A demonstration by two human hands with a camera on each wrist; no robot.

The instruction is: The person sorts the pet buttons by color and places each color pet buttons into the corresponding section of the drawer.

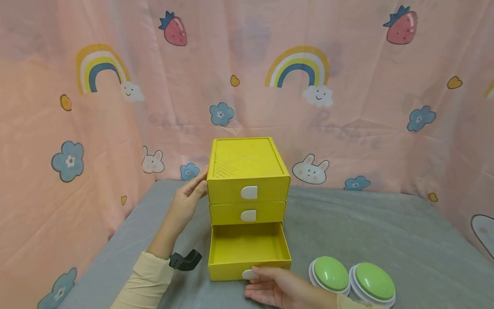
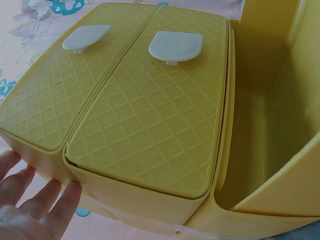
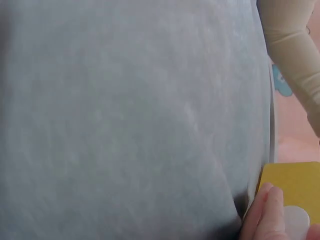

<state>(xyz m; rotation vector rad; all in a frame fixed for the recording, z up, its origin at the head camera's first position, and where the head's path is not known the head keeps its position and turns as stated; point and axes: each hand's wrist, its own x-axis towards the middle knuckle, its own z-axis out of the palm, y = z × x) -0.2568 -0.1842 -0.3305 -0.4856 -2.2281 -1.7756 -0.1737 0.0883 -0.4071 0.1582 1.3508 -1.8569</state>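
Note:
A yellow three-drawer box (image 1: 247, 159) stands on the grey cloth, its bottom drawer (image 1: 248, 244) pulled out and bare inside. The top and middle drawers are closed, each with a white tab handle. My left hand (image 1: 187, 205) rests against the box's left side near the top; in the left wrist view, its fingertips (image 2: 70, 192) touch the side wall. My right hand (image 1: 279, 287) is at the front of the bottom drawer, pinching its white handle (image 1: 248, 274) between thumb and fingers. The right wrist view shows the fingers beside that handle (image 3: 296, 222).
Two round green-topped push lights or buttons (image 1: 331, 273) with white bases sit close to the right forearm, at the front right. Grey cloth (image 1: 347, 223) covers the table. A pink patterned curtain (image 1: 247, 64) hangs behind it.

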